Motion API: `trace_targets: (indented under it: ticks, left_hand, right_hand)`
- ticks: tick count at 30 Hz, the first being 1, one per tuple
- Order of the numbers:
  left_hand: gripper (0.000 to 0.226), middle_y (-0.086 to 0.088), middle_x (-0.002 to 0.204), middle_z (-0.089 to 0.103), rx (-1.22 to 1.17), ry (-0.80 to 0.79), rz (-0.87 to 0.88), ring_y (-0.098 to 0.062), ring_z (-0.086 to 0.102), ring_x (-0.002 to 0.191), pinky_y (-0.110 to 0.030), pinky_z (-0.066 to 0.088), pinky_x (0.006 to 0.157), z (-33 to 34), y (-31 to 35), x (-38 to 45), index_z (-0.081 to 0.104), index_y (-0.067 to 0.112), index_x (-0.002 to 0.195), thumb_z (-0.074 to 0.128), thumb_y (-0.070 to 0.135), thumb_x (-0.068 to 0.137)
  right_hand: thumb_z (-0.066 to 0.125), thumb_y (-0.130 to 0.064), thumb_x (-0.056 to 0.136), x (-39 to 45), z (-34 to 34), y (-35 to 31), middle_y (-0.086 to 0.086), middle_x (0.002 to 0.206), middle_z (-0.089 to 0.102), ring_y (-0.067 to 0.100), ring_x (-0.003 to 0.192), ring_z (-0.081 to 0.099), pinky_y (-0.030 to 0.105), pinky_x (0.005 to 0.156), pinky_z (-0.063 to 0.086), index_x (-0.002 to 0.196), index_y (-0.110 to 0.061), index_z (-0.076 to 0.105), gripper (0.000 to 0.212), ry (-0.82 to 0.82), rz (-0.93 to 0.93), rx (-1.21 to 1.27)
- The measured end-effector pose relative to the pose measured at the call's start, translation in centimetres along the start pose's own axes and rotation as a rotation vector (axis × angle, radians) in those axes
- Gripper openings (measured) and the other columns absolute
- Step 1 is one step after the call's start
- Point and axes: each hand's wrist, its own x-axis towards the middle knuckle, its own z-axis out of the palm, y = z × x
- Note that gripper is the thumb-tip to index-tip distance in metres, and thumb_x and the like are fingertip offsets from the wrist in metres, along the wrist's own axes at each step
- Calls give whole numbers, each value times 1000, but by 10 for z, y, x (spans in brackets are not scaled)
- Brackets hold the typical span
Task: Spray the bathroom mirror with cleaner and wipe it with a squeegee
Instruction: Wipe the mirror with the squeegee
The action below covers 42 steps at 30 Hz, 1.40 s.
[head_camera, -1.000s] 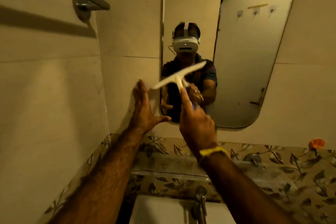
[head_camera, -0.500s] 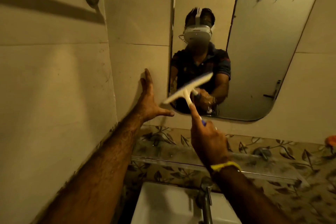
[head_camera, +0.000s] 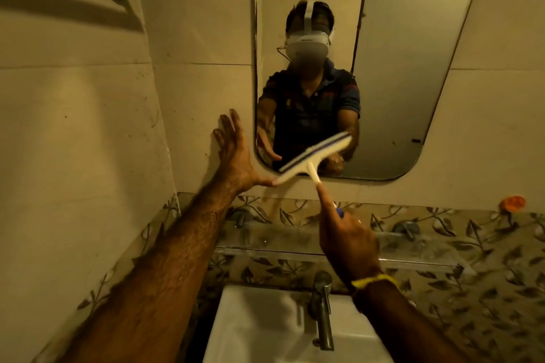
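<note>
Left hand (head_camera: 234, 156): open and flat, fingers spread, palm against the tiled wall (head_camera: 194, 115) just left of the mirror; it holds nothing and seems to brace the body.
Mirror (head_camera: 392, 74): on the far wall above the sink, rounded lower corners; whether the glass is wet with cleaner I cannot tell.
Squeegee (head_camera: 317, 156): white, with a dark rubber strip; the blade slants, low at the left and high at the right, across the mirror's lower left corner. Its left tip reaches past the glass to the left thumb. Whether the rubber touches the glass cannot be told, as the blade is blurred.
Right hand (head_camera: 348, 240): closed round the squeegee handle, forefinger laid along the stem toward the blade.
Blade relative to grip: up, far and slightly left of the right hand, at the end of the stem.
Sink (head_camera: 259, 330): near and below, tap (head_camera: 321, 303) at its middle.
Doing the stroke well: probably level the blade, keep the whole rubber edge on the glass inside the frame, press evenly, and overlap each pass.
</note>
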Motion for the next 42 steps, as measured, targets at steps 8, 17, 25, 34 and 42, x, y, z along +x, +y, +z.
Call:
trace_targets:
  ticks: [8,17,25,34,42]
  left_hand:
    - [171,-18,152,-44,77,29,-38,-44,-38,141,-64,-8,114,40,19,-5,-37,20,147,95,54,43]
    - [171,-22,155,-39,139,69,-32,-48,-32,142,-67,1,115,47,19,-3,-33,17,149,94,57,42]
    - [173,-28,156,-32,165,124,-101,-53,-25,143,-67,4,116,52,30,-2,-31,13,150,92,61,39]
    - [172,-25,156,-34,162,113,-88,-50,-29,143,-67,3,115,50,27,-3,-32,14,149,93,59,40]
    - [171,-22,155,-38,152,76,-62,-47,-32,143,-66,2,116,48,21,-2,-34,16,149,94,54,42]
  right_hand:
    - [41,-26,101,76,-27,5,7,61,50,22,46,43,31,42,38,152,-32,28,53,261,172,46]
    - [46,-22,98,17,-33,37,6,61,55,22,52,50,32,47,44,153,-28,27,59,223,350,224]
    - [44,-22,100,50,-57,62,-12,53,41,3,42,41,8,39,29,152,-30,31,54,335,457,312]
    - [42,-22,100,82,-76,82,3,82,61,16,68,57,22,62,47,151,-24,33,52,427,548,305]
    - [43,-17,99,50,-38,53,0,72,58,8,55,50,7,50,37,149,-18,40,50,482,728,400]
